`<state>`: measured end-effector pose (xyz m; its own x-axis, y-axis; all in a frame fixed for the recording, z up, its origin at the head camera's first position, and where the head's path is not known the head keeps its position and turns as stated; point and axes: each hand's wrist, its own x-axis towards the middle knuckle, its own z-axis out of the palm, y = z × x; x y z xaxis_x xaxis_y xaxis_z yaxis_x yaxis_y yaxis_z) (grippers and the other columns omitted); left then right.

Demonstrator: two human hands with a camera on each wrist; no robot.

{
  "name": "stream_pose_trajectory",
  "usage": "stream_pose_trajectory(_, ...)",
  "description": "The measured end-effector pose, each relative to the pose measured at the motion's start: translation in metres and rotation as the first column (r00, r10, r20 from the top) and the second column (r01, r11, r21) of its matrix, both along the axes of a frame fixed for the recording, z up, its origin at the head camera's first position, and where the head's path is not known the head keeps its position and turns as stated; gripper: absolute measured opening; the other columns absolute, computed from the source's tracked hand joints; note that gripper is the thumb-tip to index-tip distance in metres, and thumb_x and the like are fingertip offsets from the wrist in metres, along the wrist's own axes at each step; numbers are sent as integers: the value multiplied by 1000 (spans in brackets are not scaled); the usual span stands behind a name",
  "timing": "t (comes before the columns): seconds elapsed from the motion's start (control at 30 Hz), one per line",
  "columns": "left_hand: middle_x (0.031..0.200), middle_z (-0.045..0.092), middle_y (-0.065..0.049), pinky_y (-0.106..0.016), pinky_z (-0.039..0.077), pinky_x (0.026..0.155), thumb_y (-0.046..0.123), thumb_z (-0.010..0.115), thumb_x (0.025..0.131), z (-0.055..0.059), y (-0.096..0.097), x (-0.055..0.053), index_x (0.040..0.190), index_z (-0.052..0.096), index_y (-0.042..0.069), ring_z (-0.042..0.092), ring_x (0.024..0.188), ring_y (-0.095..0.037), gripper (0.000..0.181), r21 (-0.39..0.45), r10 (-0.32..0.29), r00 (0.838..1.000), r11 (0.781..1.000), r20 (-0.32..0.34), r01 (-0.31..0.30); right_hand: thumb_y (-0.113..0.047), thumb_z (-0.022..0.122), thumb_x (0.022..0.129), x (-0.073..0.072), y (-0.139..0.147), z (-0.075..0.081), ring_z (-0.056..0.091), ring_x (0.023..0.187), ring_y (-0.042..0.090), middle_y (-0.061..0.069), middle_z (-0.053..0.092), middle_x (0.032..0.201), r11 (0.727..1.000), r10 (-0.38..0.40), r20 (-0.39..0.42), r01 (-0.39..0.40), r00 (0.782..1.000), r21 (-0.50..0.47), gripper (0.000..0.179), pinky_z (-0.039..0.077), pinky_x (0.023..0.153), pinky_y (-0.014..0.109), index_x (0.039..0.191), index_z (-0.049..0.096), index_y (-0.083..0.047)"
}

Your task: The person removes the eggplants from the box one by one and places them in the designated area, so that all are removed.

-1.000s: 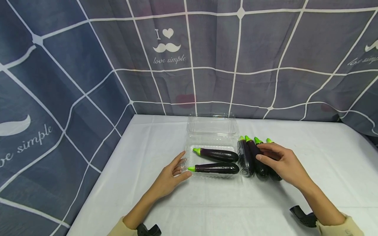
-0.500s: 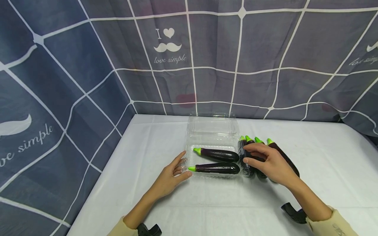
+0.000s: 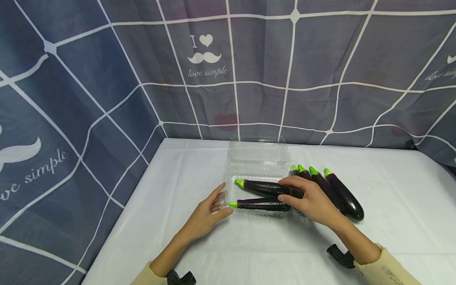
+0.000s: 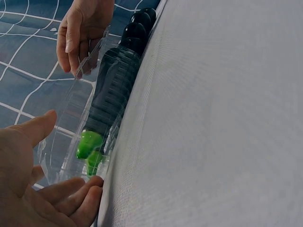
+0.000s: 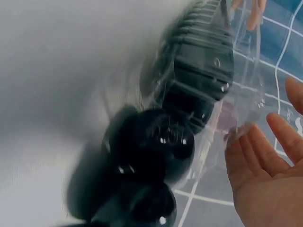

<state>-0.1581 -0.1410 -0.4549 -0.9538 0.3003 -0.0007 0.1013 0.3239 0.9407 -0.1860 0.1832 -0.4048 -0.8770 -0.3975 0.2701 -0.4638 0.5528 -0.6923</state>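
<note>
Two dark eggplants with green caps, an upper eggplant (image 3: 259, 187) and a lower eggplant (image 3: 261, 204), lie side by side in a clear plastic clamshell box (image 3: 239, 213). My left hand (image 3: 204, 215) rests its fingers along the box's left wall, thumb apart, by the green caps; the left wrist view shows this hand (image 4: 45, 184) loosely spread. My right hand (image 3: 310, 200) is over the box's right end, covering the upper eggplant's thick end. In the right wrist view this hand (image 5: 265, 165) has its fingers extended near the clear plastic edge, with nothing gripped.
Several more eggplants (image 3: 344, 194) lie in a row just right of the box, partly under my right hand. The box's clear lid (image 3: 258, 152) stands open toward the back. A white cloth (image 3: 256, 253) covers the table, and a grey checked curtain (image 3: 313, 71) hangs behind it.
My right hand has moved left, from above the row of loose eggplants to the box's right end, uncovering the rightmost eggplants. My left hand has stayed at the box's left side.
</note>
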Motion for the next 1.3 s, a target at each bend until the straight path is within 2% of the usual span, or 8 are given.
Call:
stream_pose_trajectory(0.3,150,41,-18,-37,44,106,29,73,92,0,0,0,158,28,19,49,130,-32,81,-1,3,1000,1000,-8,-3,-23,78,87,-8,-18,-5,59,115,25,2,66,121,999,25,15,-25,1000,-26,38,51,92,50,120,69,-7)
stream_pose_trajectory(0.77,149,42,-19,-38,44,106,30,73,92,-1,0,-1,157,30,20,50,129,-31,79,-7,9,1000,1000,-8,-9,-21,76,89,-36,-46,-10,58,117,30,5,66,121,994,101,62,-98,993,-41,34,48,98,53,120,70,-7)
stream_pose_trajectory(0.97,148,43,-18,-38,44,106,30,73,92,-2,1,-1,157,30,20,50,129,-30,79,0,8,1000,1000,1,-8,-19,75,90,-48,-46,-16,59,114,33,7,67,119,993,117,86,-114,989,-42,34,48,97,52,119,70,-4)
stream_pose_trajectory(1.3,149,42,-18,-39,44,106,30,73,92,-1,1,-1,157,31,21,49,130,-29,78,0,14,1000,1000,0,-14,-21,74,90,-55,-45,-23,58,116,34,10,65,123,989,141,156,-135,978,-52,39,49,95,52,125,67,-4)
